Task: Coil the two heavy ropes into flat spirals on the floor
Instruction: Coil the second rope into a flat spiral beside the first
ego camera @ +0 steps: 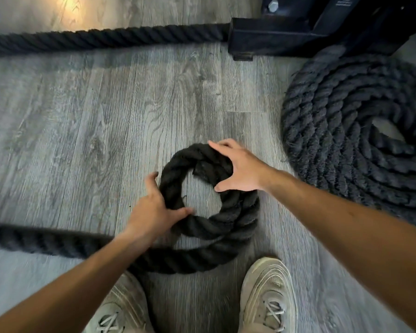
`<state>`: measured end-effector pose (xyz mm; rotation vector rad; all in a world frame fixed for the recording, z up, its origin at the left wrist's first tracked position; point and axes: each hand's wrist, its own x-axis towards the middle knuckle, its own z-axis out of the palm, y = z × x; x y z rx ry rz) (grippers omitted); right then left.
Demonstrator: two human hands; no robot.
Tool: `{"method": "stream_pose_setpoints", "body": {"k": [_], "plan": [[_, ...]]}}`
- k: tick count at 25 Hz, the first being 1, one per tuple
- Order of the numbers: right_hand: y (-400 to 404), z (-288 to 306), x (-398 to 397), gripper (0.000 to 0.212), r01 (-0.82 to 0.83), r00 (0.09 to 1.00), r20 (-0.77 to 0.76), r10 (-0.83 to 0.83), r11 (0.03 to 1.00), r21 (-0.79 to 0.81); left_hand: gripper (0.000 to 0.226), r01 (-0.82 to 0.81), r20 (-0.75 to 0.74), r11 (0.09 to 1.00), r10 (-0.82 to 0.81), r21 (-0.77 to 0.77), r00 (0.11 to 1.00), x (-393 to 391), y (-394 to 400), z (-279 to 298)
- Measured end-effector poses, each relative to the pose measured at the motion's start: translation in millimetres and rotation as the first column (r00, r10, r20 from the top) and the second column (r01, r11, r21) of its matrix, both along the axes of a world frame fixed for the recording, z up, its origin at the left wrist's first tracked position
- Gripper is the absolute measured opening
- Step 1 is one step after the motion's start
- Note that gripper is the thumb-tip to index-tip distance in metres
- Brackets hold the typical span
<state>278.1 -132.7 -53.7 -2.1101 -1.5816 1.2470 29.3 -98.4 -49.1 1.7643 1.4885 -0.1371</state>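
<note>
— What's the rope like?

— Thick, black, three-strand twist with a fuzzy, fibrous surface. The rope being coiled [209, 219] lies on the floor [82, 131] just ahead of the shoes, wound into a small ring of about two turns round a bare centre, its cut end tucked on the inside. Its tail runs off to the left edge.

— And the hands?

— The left hand [154, 210] curls its grip round the ring's left side, thumb on the inner edge, fingers round the outside. The right hand [238, 167] rests on the upper right of the ring, grip spread, fingers and thumb arched over the strands.

— What else is around?

— The finished coil [356, 140] sits to the right, a broad flat spiral of many turns, close to the small ring but apart from it. A straight rope length [106, 38] crosses the top, meeting a black metal frame base [298, 32]. The floor is grey wood-grain plank. Two pale laced shoes [267, 299] stand at the bottom; the tail passes just in front of them.
</note>
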Motion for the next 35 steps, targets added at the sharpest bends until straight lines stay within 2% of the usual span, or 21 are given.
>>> {"method": "stream_pose_setpoints", "body": {"k": [2, 4, 6, 8, 10, 12, 15, 17, 18, 20, 22, 24, 26, 28, 29, 31, 33, 35], "plan": [[-8, -5, -5, 0.114, 0.036, 0.999, 0.004, -0.037, 0.996, 0.078, 0.136, 0.129, -0.154, 0.99, -0.119, 0.052, 0.981, -1, 3, 2], [-17, -7, -9, 0.112, 0.111, 0.994, 0.005, -0.112, 0.984, 0.139, 0.138, 0.355, -0.246, 0.904, -0.297, 0.237, 0.923, 10, 24, 2], [-20, -6, -7, 0.104, 0.135, 0.991, -0.006, -0.136, 0.977, 0.163, 0.12, 0.594, -0.251, 0.713, -0.538, 0.374, 0.804, 32, 47, 0], [-22, -2, -10, 0.1, 0.151, 0.987, 0.024, -0.156, 0.976, 0.158, 0.098, 0.763, -0.297, 0.542, -0.709, 0.351, 0.64, 55, 62, -7], [-34, -4, -26, 0.104, 0.225, 0.962, 0.11, -0.25, 0.954, 0.2, 0.084, 0.834, -0.4, 0.454, -0.733, 0.314, 0.55, 69, 66, -16], [-61, -10, -61, 0.114, 0.394, 0.87, 0.21, -0.445, 0.886, 0.245, 0.079, 0.839, -0.473, 0.419, -0.694, 0.348, 0.543, 72, 64, -19], [-102, -7, -109, 0.127, 0.672, 0.703, 0.237, -0.671, 0.735, 0.088, 0.08, 0.827, -0.509, 0.42, -0.652, 0.375, 0.562, 70, 58, -17], [-106, -10, -99, 0.121, 0.709, 0.687, 0.146, -0.712, 0.701, 0.08, 0.081, 0.809, -0.511, 0.442, -0.628, 0.387, 0.587, 67, 51, -18], [-100, -13, -82, 0.117, 0.682, 0.718, 0.097, -0.689, 0.724, 0.104, 0.081, 0.798, -0.512, 0.458, -0.613, 0.391, 0.602, 65, 47, -18], [-80, -13, -46, 0.113, 0.525, 0.844, 0.066, -0.533, 0.844, 0.106, 0.084, 0.76, -0.534, 0.513, -0.543, 0.401, 0.648, 55, 40, -16], [-53, -9, -20, 0.113, 0.312, 0.947, 0.052, -0.317, 0.946, 0.082, 0.087, 0.655, -0.543, 0.65, -0.414, 0.386, 0.731, 39, 33, -11], [-26, -7, -7, 0.113, 0.125, 0.991, 0.037, -0.127, 0.99, 0.061, 0.089, 0.515, -0.512, 0.781, -0.298, 0.355, 0.806, 25, 26, -4], [-4, -7, -1, 0.112, 0.001, 0.999, 0.052, -0.003, 0.999, 0.04, 0.095, 0.51, -0.517, 0.769, -0.278, 0.386, 0.81, 22, 31, -5], [6, -7, -4, 0.11, -0.024, 0.998, 0.064, 0.022, 0.999, 0.041, 0.098, 0.534, -0.438, 0.748, -0.358, 0.395, 0.825, 28, 44, -8], [4, -6, -8, 0.109, -0.002, 0.997, 0.076, -0.002, 0.998, 0.061, 0.095, 0.568, -0.387, 0.737, -0.435, 0.365, 0.813, 33, 51, -10], [-17, -6, -27, 0.107, 0.118, 0.97, 0.196, -0.146, 0.982, 0.146, 0.088, 0.676, -0.404, 0.66, -0.549, 0.328, 0.732, 41, 58, -13], [-52, -8, -62, 0.112, 0.379, 0.851, 0.32, -0.417, 0.908, 0.176, 0.085, 0.719, -0.474, 0.599, -0.548, 0.352, 0.689, 42, 57, -14], [-87, -3, -98, 0.119, 0.623, 0.723, 0.304, -0.62, 0.776, 0.1, 0.084, 0.729, -0.514, 0.574, -0.526, 0.374, 0.678, 41, 51, -13]]}}
